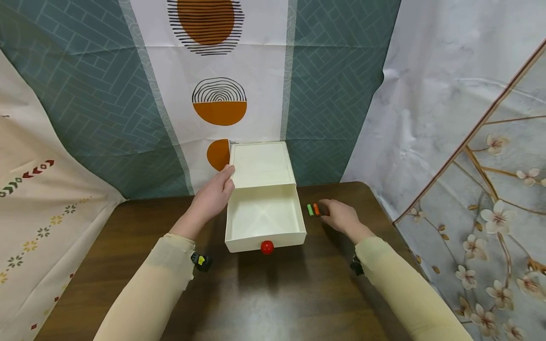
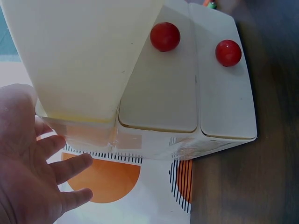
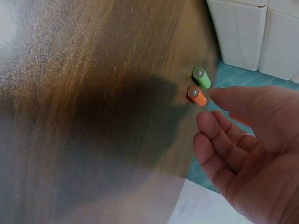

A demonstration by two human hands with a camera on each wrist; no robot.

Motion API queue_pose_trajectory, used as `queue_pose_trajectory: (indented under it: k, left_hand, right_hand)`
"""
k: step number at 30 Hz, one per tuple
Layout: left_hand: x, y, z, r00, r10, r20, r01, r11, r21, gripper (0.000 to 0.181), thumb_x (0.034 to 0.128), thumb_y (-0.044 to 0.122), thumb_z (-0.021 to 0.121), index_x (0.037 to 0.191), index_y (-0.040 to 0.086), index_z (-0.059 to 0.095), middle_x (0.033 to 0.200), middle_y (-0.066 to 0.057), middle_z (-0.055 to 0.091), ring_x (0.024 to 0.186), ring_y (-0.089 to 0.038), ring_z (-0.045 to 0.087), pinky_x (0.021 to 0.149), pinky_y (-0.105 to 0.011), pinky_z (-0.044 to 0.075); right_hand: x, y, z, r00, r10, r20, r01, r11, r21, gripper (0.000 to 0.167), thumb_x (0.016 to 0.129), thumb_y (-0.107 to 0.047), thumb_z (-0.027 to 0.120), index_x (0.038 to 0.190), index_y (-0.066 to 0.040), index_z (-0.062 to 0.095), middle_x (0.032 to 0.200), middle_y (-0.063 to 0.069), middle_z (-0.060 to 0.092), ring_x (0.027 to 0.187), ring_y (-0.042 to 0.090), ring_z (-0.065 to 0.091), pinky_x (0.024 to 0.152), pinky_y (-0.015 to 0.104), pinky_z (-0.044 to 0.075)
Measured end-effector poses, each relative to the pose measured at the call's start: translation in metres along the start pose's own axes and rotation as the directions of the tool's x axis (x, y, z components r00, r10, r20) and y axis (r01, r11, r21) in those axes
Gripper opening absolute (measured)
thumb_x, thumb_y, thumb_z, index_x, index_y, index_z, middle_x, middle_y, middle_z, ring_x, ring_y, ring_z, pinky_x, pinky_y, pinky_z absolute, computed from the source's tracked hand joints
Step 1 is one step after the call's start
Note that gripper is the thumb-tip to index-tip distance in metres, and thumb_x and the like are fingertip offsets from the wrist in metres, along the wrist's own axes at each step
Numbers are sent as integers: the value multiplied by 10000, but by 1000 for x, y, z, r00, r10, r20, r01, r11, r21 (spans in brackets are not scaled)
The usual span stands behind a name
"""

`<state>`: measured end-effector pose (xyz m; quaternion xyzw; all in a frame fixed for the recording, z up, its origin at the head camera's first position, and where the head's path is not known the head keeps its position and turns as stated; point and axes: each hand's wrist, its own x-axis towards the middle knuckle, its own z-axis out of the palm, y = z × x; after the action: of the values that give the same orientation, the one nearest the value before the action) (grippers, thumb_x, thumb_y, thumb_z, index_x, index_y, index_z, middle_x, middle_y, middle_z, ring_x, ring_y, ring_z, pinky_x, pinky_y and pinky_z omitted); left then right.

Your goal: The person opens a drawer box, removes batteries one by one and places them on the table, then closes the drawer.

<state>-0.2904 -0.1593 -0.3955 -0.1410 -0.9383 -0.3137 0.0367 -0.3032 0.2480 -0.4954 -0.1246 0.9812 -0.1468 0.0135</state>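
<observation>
A small white drawer cabinet (image 1: pixel 262 163) stands against the back wall. Its top drawer (image 1: pixel 264 213), with a red knob (image 1: pixel 267 247), is pulled out and shows a bare inside. My left hand (image 1: pixel 213 194) rests along the cabinet's left upper side, fingers spread; in the left wrist view two lower drawers with red knobs (image 2: pixel 165 37) are closed. To the cabinet's right, a green battery (image 3: pixel 202 78) and an orange battery (image 3: pixel 196 95) lie side by side on the table. Beside them hovers my right hand (image 3: pixel 252 144), thumb and loosely bent fingers apart, holding nothing.
The dark wooden table (image 1: pixel 264 303) carries the cabinet and batteries. A patterned cloth (image 1: pixel 337 94) hangs right behind the cabinet. Light hangings close off the left and a flowered one (image 1: pixel 490 237) the right side.
</observation>
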Motion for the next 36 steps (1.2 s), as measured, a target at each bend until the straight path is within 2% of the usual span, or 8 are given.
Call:
queue_pose_trajectory:
  k: [8,12,17,21,25,32,36]
  left_hand:
    - [0,0,-1,1000,-5,-5,5,1000,4,623,1179,340,281,1755,104,310,1826,-62,219,1672,-272,238,1339,-520,214]
    - [0,0,-1,1000,-11,-2,11,1000,8,627,1178,344,280,1756,103,307,1826,-69,220,1673,-279,237,1340,-523,210]
    - [0,-1,-1,1000,-10,-8,10,1000,3,623,1178,337,283,1752,96,315,1824,-80,230,1672,-280,240,1341,-519,207]
    - [1,-1,0,1000,-5,-8,5,1000,4,625,1177,337,280,1752,97,315,1823,-71,230,1673,-277,238,1342,-514,204]
    - [1,-1,1,1000,-9,-6,9,1000,3,625,1176,338,278,1753,101,314,1823,-79,233,1672,-283,241,1342,-518,204]
    - [1,0,2,1000,-15,-5,15,1000,8,620,1179,337,282,1756,111,309,1824,-59,230,1671,-282,243,1343,-514,202]
    - [1,0,2,1000,-16,-8,16,1000,4,619,1179,338,285,1755,114,315,1823,-73,238,1670,-282,248,1342,-518,204]
  right_hand:
    - [-4,-4,1,1000,-16,-19,16,1000,12,582,987,-174,821,1523,-40,640,1246,173,751,1130,362,726,935,613,600]
    - [-4,-5,5,1000,-19,-21,19,1000,3,568,990,-179,823,1516,-52,651,1257,166,753,1142,361,728,941,607,602]
    - [-1,-14,11,997,-71,-14,70,997,-16,535,994,-167,814,1505,-84,676,1225,138,767,1068,316,739,876,571,621]
    - [3,-23,18,993,-118,16,119,992,-51,515,1010,-172,800,1506,-105,679,1022,59,754,910,245,705,772,497,610]
    - [7,-31,25,990,-127,56,130,989,-66,492,1027,-185,786,1504,-119,683,852,-22,675,803,201,647,719,456,581]
    - [8,-36,33,993,-99,69,105,990,-93,479,1018,-198,798,1481,-120,699,919,-3,741,959,256,738,845,514,629]
    - [8,-37,34,994,-91,58,96,992,-82,485,1012,-198,804,1478,-112,698,910,0,738,960,266,740,852,525,628]
